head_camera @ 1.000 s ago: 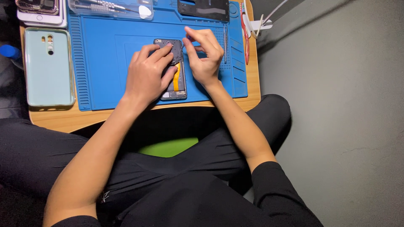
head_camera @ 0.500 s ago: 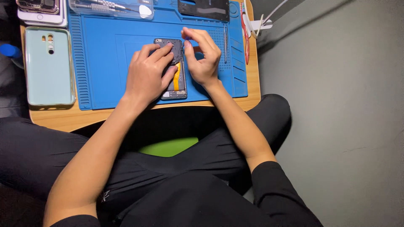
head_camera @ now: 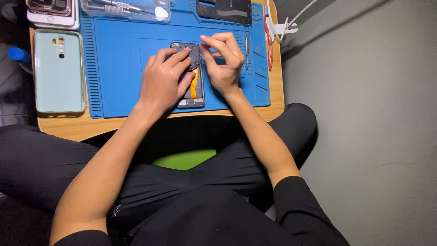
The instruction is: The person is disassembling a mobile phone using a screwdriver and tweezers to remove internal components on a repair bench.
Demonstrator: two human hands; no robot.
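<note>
Pinched together, the thumb and forefinger of the right hand (head_camera: 223, 59) press at the upper right edge of an opened phone (head_camera: 193, 77); whether they grasp some tiny part cannot be told. Flat over the phone's left half lies the left hand (head_camera: 164, 82), fingers spread and pressing it down, grasping nothing. This phone lies back off near the middle of a blue work mat (head_camera: 114, 68), its dark insides and an orange ribbon strip showing. Left of the mat rests a pale green phone case (head_camera: 59, 73) on the wooden table (head_camera: 77, 127). A clear plastic tool box (head_camera: 125, 9) sits along the mat's top edge, a dark panel (head_camera: 225, 10) beside it. Both forearms reach forward over crossed legs.
</note>
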